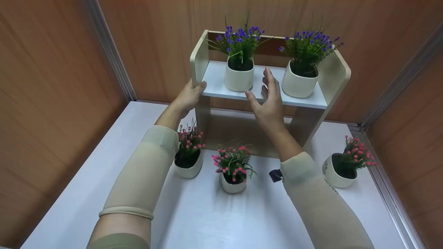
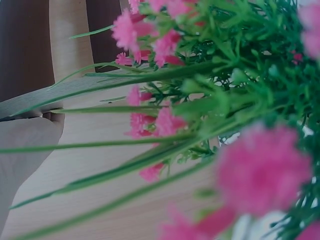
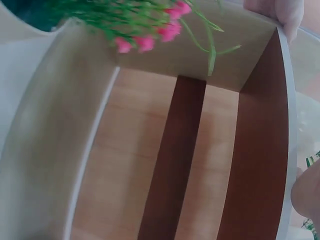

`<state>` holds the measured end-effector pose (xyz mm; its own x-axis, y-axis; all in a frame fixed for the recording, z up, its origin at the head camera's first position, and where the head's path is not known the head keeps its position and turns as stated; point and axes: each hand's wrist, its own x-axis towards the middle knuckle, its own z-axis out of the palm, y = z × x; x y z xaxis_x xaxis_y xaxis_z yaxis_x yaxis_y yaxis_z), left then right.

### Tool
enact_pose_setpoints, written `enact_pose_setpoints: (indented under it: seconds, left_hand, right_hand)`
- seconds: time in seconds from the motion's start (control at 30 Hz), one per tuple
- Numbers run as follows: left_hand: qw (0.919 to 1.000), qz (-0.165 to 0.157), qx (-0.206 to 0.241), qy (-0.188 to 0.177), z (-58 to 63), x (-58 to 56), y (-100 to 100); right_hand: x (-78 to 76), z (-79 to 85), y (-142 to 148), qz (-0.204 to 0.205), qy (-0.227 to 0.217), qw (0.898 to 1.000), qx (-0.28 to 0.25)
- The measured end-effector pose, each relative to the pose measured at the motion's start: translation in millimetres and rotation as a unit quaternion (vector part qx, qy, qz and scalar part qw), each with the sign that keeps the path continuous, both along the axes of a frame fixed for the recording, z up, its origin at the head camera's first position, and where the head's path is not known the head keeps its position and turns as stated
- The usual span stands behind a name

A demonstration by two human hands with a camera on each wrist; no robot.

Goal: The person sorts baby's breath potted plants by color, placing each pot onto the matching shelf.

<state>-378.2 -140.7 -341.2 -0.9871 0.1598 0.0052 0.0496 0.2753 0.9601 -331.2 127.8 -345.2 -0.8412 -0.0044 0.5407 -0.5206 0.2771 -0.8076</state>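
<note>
A pale shelf (image 1: 337,74) stands upright, gripped by the left hand (image 1: 188,97); its board (image 1: 214,77) bears two white purple-flowered pots (image 1: 239,79), beside the right hand (image 1: 270,107).

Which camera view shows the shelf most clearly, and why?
Head view, because most of the shelf appears there. Left wrist shows only part, behind pink flowers; right wrist shows its lower space close up.

I can see from far off that the left sleeve (image 1: 142,169) is plain cream, with a thick, round band (image 1: 126,211) at its elbow end — past a bare gap comes some olive green cloth (image 1: 119,241). The right sleeve (image 1: 318,197) is cream too — a small dark blue tab (image 1: 276,175) sticks out by its wrist end.
</note>
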Motion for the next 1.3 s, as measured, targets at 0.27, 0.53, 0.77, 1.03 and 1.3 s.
enact_pose_setpoints:
  seconds: [0.27, 0.53, 0.77, 1.03, 1.3]
  left_hand:
    - [0.9997, 0.004, -0.016, -0.015, 0.4, -2.7, -0.3]
    - [0.9998, 0.007, -0.014, -0.011, 2.6, -2.6, -2.1]
    - [0.9997, 0.012, -0.016, -0.015, 3.7, -1.5, -2.6]
    - [0.9997, 0.004, -0.019, -0.012, 0.4, -0.1, -2.2]
    - [0.9998, 0.002, -0.017, -0.001, 0.6, -1.0, -0.3]
  right_hand:
    - [31.2, -24.2, 21.0, -0.024, 0.048, 0.998, -0.021]
    - [60.2, -64.1, 36.5, -0.032, 0.027, 0.999, -0.027]
    - [79.4, -114.4, 49.0, -0.019, -0.023, 0.999, -0.045]
    - [98.3, -161.1, 58.0, 0.009, -0.135, 0.991, -0.003]
    - [111.0, -188.3, 56.3, 0.099, -0.215, 0.972, -0.011]
